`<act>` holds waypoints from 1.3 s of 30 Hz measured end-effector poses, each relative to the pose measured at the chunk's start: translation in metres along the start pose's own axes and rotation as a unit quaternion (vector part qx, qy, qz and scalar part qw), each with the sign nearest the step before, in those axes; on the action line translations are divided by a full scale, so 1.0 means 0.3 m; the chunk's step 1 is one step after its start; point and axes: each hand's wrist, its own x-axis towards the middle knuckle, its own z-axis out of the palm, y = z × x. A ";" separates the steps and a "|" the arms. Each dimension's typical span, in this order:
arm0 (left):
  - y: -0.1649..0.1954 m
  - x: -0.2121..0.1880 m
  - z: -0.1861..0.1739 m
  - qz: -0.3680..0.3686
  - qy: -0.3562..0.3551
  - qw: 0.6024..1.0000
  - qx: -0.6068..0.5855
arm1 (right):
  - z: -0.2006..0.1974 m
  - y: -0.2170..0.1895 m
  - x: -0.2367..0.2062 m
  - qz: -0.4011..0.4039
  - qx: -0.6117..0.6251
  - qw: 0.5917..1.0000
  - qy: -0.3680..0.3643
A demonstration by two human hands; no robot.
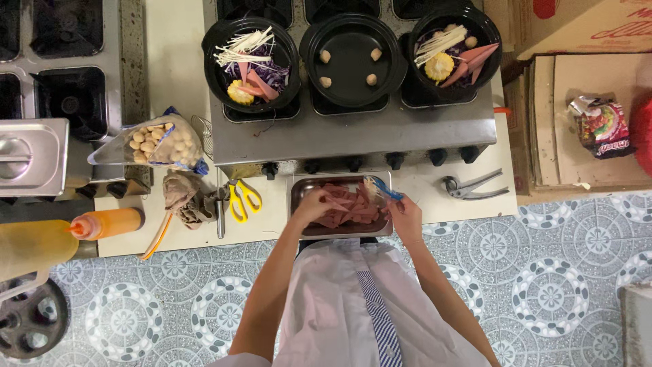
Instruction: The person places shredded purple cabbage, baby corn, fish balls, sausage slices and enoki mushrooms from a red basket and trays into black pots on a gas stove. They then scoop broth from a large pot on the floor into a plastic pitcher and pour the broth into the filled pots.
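A steel tray of pink sliced meat sits on the counter's front edge. My left hand reaches into the tray, its fingers on the meat slices. At the tray's right side, my right hand grips a blue-edged clear wrapper. On the burners behind stand three black bowls. The left bowl and the right bowl hold corn, purple cabbage, white mushrooms and pink strips. The middle bowl holds several pale balls.
Yellow scissors, a crumpled cloth and a bag of pale balls lie left of the tray. An orange squeeze bottle is further left. Metal tongs lie right. Cardboard boxes with a noodle packet stand far right.
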 end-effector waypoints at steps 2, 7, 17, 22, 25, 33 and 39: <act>0.005 0.014 0.047 0.061 0.046 0.989 0.123 | 0.004 -0.003 0.001 0.015 -0.011 1.000 0.001; 0.028 0.018 0.149 0.108 0.097 0.981 0.125 | 0.011 -0.019 -0.002 0.023 -0.032 0.999 0.006; 0.036 0.010 0.144 0.040 0.050 0.986 0.156 | 0.041 -0.057 0.051 -0.002 -0.035 0.999 0.029; 0.014 0.021 0.091 0.049 0.058 0.993 0.086 | 0.046 -0.082 0.062 0.005 -0.011 1.000 0.017; 0.011 0.016 0.033 0.015 -0.004 0.996 -0.088 | 0.048 -0.092 0.063 0.000 -0.014 1.000 0.011; 0.063 -0.036 -0.131 -0.021 -0.046 0.948 -0.314 | 0.048 -0.065 0.061 -0.061 -0.173 0.983 -0.001; 0.149 -0.078 -0.239 0.041 -0.090 0.906 -0.413 | 0.088 -0.047 0.019 -0.166 -0.301 0.929 -0.138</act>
